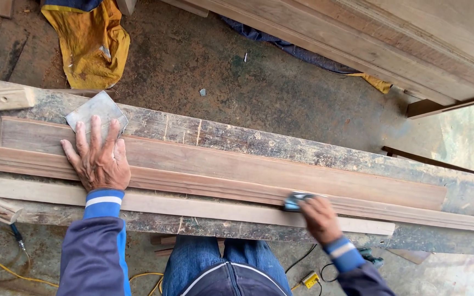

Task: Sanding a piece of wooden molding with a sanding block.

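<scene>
**Sanding the moulded strip – keep it pinned, keep strokes w/ the grain**

Head view: left hand [99, 159] lies flat, fingers spread, palm down on the wide reddish board [259, 172] and the moulded strip [204, 186] just in front of it, near their left ends. A grey sandpaper sheet [95, 112] lies under/at the fingertips. Right hand [319, 218] is closed round a small dark sanding pad [294, 201], pressed on the strip's profiled edge about mid-length. A paler thin batten [193, 207] lies alongside, nearest the person, all on the rough workbench [303, 153].

To do it well, imo: keep the left palm's weight down so the strip can't slide; run the pad along the length, not across; even pressure, follow the profile & don't round it over. Long strip, so shift the holding hand closer to the pad as work moves right. Yellow cloth [90, 46] on the floor is well clear.
</scene>
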